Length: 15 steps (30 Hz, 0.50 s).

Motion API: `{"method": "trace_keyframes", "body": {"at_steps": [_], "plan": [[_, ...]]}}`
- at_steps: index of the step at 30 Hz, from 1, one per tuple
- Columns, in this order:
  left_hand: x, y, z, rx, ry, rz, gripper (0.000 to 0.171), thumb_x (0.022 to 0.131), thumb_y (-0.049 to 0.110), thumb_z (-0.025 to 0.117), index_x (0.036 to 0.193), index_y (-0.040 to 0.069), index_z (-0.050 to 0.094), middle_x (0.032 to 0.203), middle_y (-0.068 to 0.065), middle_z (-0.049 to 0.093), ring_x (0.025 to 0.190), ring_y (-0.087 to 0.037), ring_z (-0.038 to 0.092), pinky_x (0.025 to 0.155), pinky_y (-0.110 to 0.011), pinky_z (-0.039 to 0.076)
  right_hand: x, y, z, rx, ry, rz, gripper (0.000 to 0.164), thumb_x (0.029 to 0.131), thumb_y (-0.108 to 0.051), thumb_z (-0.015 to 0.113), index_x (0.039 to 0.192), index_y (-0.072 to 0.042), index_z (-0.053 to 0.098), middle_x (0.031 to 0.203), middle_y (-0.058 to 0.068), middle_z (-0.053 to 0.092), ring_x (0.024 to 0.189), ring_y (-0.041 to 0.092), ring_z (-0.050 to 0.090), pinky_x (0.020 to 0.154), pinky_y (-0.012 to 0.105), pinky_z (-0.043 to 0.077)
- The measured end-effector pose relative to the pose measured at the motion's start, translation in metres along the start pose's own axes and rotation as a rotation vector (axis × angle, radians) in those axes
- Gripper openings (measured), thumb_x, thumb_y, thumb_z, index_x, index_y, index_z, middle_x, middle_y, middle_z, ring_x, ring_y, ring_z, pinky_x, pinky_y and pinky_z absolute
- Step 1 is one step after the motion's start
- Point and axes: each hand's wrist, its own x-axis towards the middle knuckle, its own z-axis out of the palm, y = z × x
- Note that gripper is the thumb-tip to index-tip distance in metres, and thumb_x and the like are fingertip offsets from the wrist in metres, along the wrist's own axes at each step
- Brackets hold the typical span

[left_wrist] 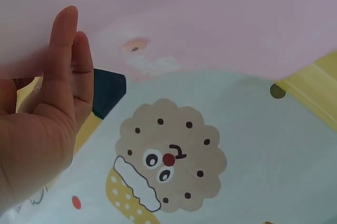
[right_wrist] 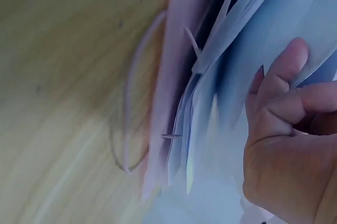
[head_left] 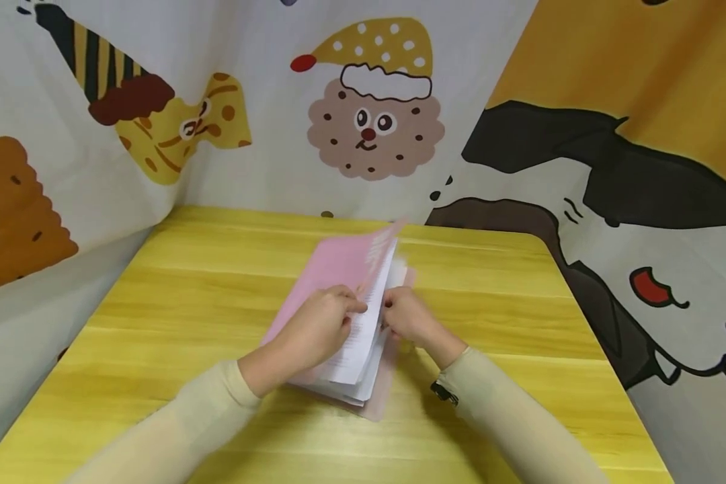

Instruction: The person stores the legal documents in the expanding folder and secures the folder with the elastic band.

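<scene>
A pink folder (head_left: 341, 263) stands partly open on the table, with its front cover raised and white printed papers (head_left: 352, 356) inside. My left hand (head_left: 320, 326) holds the raised cover near its free edge; in the left wrist view its fingers (left_wrist: 64, 50) stretch up along the pink sheet. At the right edge of the stack, my right hand (head_left: 410, 316) has curled fingers on the papers (right_wrist: 310, 13) and pinches some of them. Part of that grip is hidden. A thin pink cord (right_wrist: 128, 92) loops out from the folder's back cover (right_wrist: 160, 124).
The yellow wood-grain table (head_left: 490, 323) extends around the folder. Behind and beside it hangs a white curtain (head_left: 266, 134) printed with cartoon figures. A dark band (head_left: 444, 392) sits at the right cuff.
</scene>
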Motion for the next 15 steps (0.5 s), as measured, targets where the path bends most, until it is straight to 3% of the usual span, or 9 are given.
{"method": "trace_keyframes", "body": {"at_steps": [5, 9, 12, 15], "plan": [[-0.002, -0.007, 0.003, -0.102, 0.066, -0.066, 0.032, 0.086, -0.011, 0.069, 0.115, -0.002, 0.081, 0.115, -0.016, 0.078, 0.095, -0.023, 0.073, 0.077, -0.030, 0.062, 0.002, 0.007, -0.002, 0.108, -0.016, 0.027, 0.019, 0.100, 0.004, 0.053, 0.099, 0.004, 0.073, 0.065, 0.005, 0.059, 0.051, 0.013, 0.052, 0.047, 0.025, 0.047], [0.000, -0.010, 0.004, -0.251, 0.000, -0.052, 0.042, 0.096, 0.006, 0.070, 0.138, 0.004, 0.072, 0.124, -0.014, 0.077, 0.088, -0.016, 0.071, 0.070, -0.025, 0.059, -0.002, 0.020, -0.016, 0.207, 0.039, 0.086, 0.023, 0.107, -0.007, 0.055, 0.119, 0.004, 0.071, 0.081, 0.010, 0.067, 0.065, 0.016, 0.065, 0.052, 0.027, 0.055], [0.002, -0.018, 0.005, -0.249, -0.099, 0.012, 0.049, 0.104, 0.019, 0.068, 0.151, 0.008, 0.061, 0.140, -0.013, 0.073, 0.114, -0.023, 0.074, 0.091, -0.036, 0.063, -0.005, 0.033, -0.030, 0.232, 0.087, 0.120, 0.031, 0.110, -0.011, 0.054, 0.133, 0.005, 0.067, 0.112, 0.021, 0.073, 0.089, 0.026, 0.073, 0.062, 0.031, 0.062], [0.003, -0.037, 0.006, -0.080, -0.182, 0.086, 0.050, 0.105, 0.024, 0.068, 0.152, 0.006, 0.060, 0.153, -0.015, 0.064, 0.141, -0.036, 0.061, 0.117, -0.051, 0.050, -0.010, 0.046, -0.042, 0.211, 0.086, 0.145, 0.040, 0.112, -0.013, 0.051, 0.145, 0.008, 0.058, 0.137, 0.028, 0.064, 0.109, 0.034, 0.071, 0.079, 0.039, 0.066]]}}
